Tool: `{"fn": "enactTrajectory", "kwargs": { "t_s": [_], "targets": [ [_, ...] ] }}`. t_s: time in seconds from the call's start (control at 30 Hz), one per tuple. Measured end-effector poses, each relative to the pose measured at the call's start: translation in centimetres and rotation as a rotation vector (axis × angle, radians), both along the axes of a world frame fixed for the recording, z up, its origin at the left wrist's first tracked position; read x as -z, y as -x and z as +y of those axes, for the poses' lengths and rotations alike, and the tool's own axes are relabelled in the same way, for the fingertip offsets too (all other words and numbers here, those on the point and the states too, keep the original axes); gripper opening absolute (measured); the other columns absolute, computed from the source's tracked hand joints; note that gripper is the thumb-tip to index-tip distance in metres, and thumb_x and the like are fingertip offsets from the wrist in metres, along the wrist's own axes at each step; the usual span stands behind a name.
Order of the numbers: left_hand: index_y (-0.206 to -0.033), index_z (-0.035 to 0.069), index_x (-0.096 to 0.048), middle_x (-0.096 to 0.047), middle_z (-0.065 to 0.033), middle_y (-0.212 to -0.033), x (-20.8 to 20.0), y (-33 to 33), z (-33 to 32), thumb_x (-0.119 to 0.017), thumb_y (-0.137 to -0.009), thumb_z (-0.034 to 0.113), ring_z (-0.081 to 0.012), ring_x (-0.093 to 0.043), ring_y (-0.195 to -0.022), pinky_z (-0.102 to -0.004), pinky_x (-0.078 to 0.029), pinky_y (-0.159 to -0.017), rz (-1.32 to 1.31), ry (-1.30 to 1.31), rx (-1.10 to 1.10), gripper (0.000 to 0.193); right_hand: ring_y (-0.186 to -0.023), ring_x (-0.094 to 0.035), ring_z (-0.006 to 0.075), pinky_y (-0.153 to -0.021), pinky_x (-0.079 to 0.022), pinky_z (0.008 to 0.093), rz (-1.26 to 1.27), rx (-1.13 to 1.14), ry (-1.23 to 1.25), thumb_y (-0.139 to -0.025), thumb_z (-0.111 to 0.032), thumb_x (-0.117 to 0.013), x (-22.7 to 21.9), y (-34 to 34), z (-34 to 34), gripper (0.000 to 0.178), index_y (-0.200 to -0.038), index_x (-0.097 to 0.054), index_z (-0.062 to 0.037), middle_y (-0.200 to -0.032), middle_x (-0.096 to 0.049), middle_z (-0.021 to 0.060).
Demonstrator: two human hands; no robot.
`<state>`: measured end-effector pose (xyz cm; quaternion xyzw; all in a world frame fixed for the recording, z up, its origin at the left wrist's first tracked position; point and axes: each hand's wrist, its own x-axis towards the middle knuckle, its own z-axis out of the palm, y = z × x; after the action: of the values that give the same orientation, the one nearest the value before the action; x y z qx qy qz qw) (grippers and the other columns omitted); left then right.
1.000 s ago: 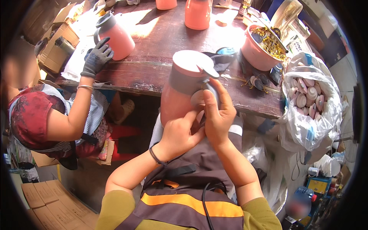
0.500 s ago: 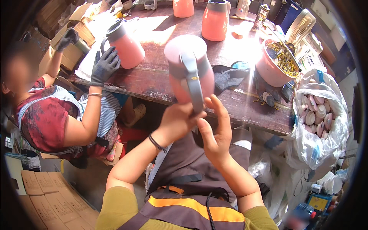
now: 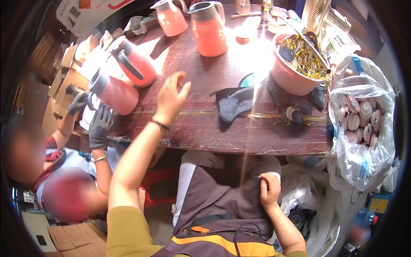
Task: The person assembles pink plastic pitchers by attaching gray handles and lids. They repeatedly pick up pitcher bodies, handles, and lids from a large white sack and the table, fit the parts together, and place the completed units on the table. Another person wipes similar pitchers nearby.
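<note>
My left hand (image 3: 171, 98) is over the table with its fingers apart, holding nothing. To its left stands a pink and grey pitcher (image 3: 139, 68) with its dark handle turned toward me. In front of that one, a second pink pitcher (image 3: 120, 95) leans in view, close to a co-worker's grey gloved hand (image 3: 100, 124). Low over my apron, near my knee, my right hand (image 3: 270, 190) is closed. A small dark tip shows at its fingers; what it belongs to is hidden.
Two more pink pitchers (image 3: 208, 34) stand farther back. On the table lie a grey cloth (image 3: 235, 105) and small dark round pieces (image 3: 296, 115). A pink bucket (image 3: 295, 77) holds gold ties. At the right hangs a clear bag (image 3: 364, 165) of pale lids. Cartons (image 3: 75, 240) sit lower left.
The pitcher has left my hands, and two pitchers now stand at the left. My left hand has moved up and left; my right hand has dropped to my lap and closed. The view has shifted.
</note>
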<state>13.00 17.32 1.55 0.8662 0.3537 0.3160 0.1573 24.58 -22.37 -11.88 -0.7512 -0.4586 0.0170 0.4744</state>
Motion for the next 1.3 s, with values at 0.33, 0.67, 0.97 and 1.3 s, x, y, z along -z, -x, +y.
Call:
{"fn": "enactTrajectory", "kwargs": {
  "t_s": [0.33, 0.67, 0.97, 1.3],
  "targets": [
    [-0.132, 0.007, -0.051, -0.057, -0.024, -0.124, -9.0, -17.8, 16.9, -0.07, -0.071, 0.051, -0.0346, -0.055, -0.118, -0.0401, -0.044, -0.099, 0.499, -0.403, -0.219, 0.078, -0.076, -0.062, 0.0253, -0.071, -0.044, 0.0359, 0.028, 0.026, 0.002, -0.074, -0.003, -0.063, -0.1, -1.8, 2.4, 0.017, -0.09, -0.065, -0.0074, -0.085, -0.066, 0.0072],
    [-0.127, 0.009, -0.057, -0.067, -0.0136, -0.099, -8.6, -5.9, 19.7, -0.063, -0.088, 0.042, -0.0288, -0.064, -0.087, -0.0359, -0.048, -0.073, 0.334, 0.014, -0.244, 0.051, -0.084, -0.063, 0.0256, -0.074, -0.047, 0.0351, 0.241, 0.001, -0.234, -0.078, -0.004, -0.064, 1.4, -2.2, -0.2, 0.014, -0.092, -0.066, -0.0068, -0.094, -0.066, 0.0076],
    [-0.113, 0.002, -0.066, -0.054, -0.0203, -0.131, -16.3, 8.2, -0.2, -0.062, -0.084, 0.037, -0.0304, -0.055, -0.115, -0.035, -0.041, -0.098, 0.263, -0.168, 0.29, 0.045, -0.074, -0.059, 0.0094, -0.068, -0.047, 0.0236, 0.689, 1.124, -0.209, -0.092, -0.009, -0.054, 12.0, -2.8, -24.4, 0.015, -0.101, -0.064, -0.0017, -0.086, -0.066, 0.0036],
    [-0.063, -0.002, -0.059, -0.057, -0.0234, -0.12, -13.3, 5.2, -20.6, -0.08, -0.053, 0.049, -0.0324, -0.06, -0.103, -0.0365, -0.045, -0.088, 0.728, 0.395, 0.559, 0.057, -0.119, -0.054, 0.0335, -0.096, -0.043, 0.042, 1.496, 1.271, 0.209, -0.083, -0.058, -0.06, 34.2, -1.4, -29.3, 0.081, -0.13, -0.049, 0.0064, -0.133, -0.051, 0.0232]
  ]
}}
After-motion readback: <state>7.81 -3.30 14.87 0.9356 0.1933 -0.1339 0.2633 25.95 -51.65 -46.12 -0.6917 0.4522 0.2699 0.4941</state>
